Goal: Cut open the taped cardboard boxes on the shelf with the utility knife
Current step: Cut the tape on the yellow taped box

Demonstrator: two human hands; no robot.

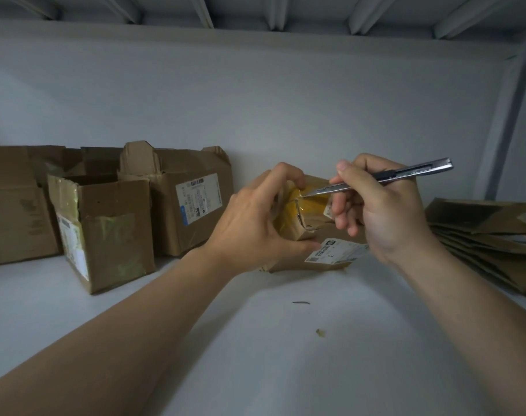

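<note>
Left hand [252, 220] curls round small box [285, 225]; right hand [385, 217] pinches utility knife [406, 175], blade on tape [314, 202]

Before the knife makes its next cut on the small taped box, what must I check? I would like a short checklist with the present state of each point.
1. Knife held: the right hand grips the utility knife: ok.
2. Blade out: the blade is extended, with its tip at the yellow tape: ok.
3. Box steadied: the left hand grips the small box: ok.
4. Fingers away from the blade: the left index fingertip lies right beside the tip: not ok.
5. Box supported on the labelled box below it: cannot tell.
6. Blade locked: cannot tell.
</note>
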